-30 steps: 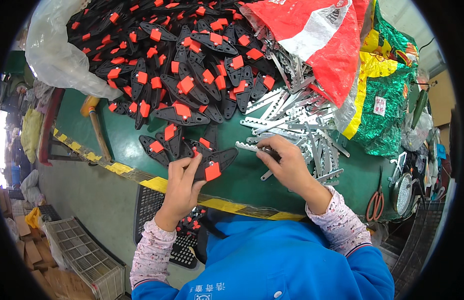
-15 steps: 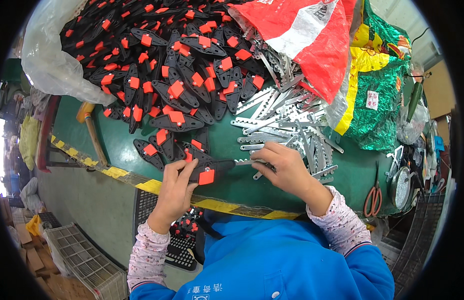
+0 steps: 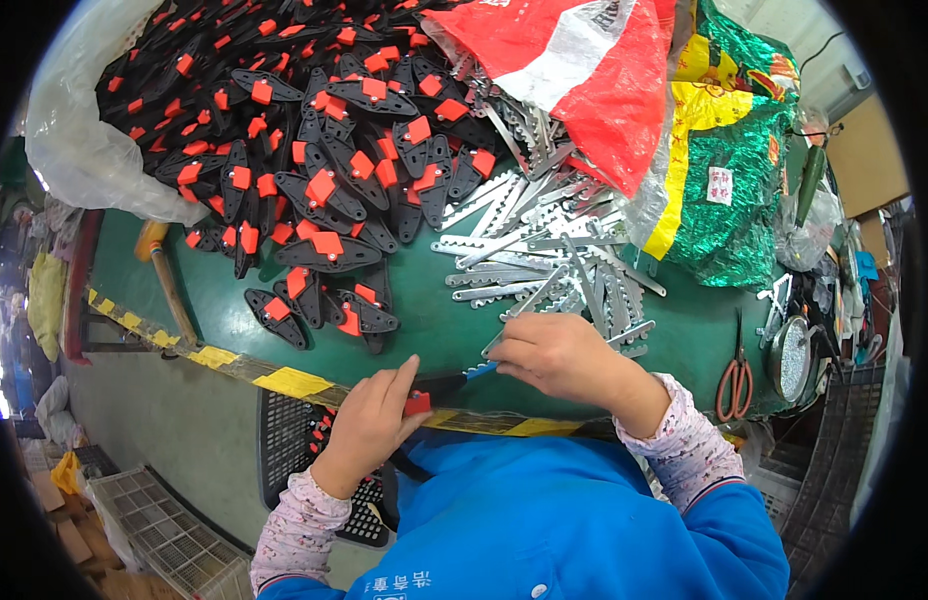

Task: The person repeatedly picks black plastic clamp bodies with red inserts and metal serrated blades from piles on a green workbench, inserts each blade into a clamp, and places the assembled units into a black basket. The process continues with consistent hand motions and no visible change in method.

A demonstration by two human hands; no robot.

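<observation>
Near the table's front edge, my left hand is closed on a black plastic part with a red block; the hand covers much of it. A toothed metal strip sticks out of the part's right end, reflecting blue. My right hand pinches the strip's other end, mostly hidden by the fingers. Beyond my left hand lie similar black parts with red blocks, heaped toward the back. Loose toothed metal strips are piled just past my right hand.
A red and white plastic bag lies over the strips, beside a shiny green and yellow bag. Red-handled scissors and a round metal dish are at right. A hammer lies left. Yellow-black tape lines the edge.
Both hands have brought the black part and strip closer to my body, over the table's front edge. The part is now more covered by my left hand. The view has shifted slightly.
</observation>
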